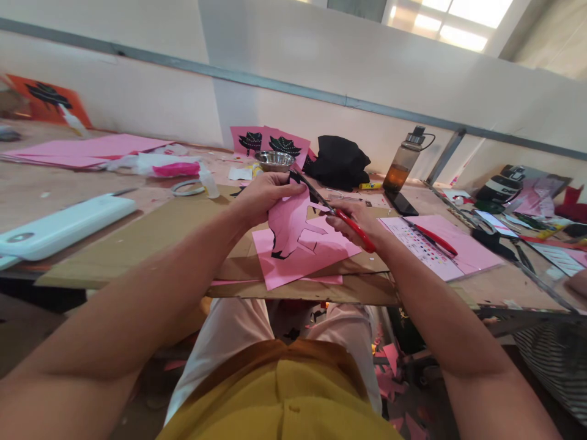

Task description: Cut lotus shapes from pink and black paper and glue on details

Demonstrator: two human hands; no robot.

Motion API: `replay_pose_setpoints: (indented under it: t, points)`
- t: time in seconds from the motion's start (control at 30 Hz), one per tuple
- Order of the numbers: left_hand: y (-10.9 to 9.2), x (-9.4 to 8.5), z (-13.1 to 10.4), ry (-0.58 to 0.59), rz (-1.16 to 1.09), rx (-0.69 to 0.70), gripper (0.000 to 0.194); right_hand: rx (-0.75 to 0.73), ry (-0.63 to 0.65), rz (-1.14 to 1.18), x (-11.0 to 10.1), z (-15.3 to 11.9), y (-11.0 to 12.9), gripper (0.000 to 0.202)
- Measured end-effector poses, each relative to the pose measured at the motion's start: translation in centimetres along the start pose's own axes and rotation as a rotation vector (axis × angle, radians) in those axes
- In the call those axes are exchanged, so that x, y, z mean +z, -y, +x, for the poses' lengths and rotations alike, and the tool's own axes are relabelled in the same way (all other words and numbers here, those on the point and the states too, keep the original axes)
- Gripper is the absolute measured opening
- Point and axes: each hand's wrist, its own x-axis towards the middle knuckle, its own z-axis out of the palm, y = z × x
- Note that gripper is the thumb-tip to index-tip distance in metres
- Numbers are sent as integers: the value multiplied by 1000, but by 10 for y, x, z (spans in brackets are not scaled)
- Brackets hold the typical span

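Between thumb and fingers, my left hand [271, 192] holds a partly cut pink paper piece [288, 223] backed with black, its edge notched into narrow strips. My right hand [351, 221] is closed round the red handles of a pair of scissors [353, 231]. The dark blades reach up and left to the top edge of the cutout, close to my left thumb. Whether the blades are parted there is too small to tell. Below both hands lies a flat pink sheet [275, 269] on brown cardboard [183, 229].
A metal bowl [275, 160], a black cloth bundle [339, 162] and a bottle of brown liquid [403, 162] stand along the back. At right lie a phone [401, 203] and a second red-handled tool [435, 237] on pink sheets. A white-blue device [68, 221] sits at left.
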Motion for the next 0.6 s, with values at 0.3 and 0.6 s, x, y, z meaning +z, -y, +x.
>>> replay_pose_setpoints:
  t: [0.3,0.6]
  points:
    - [-4,1,-1,15,60,-23,19,80,70,54,-4,-4,11,32]
    - [-1,-4,3,24,26,-41,10,63,75,24,-5,-5,10,33]
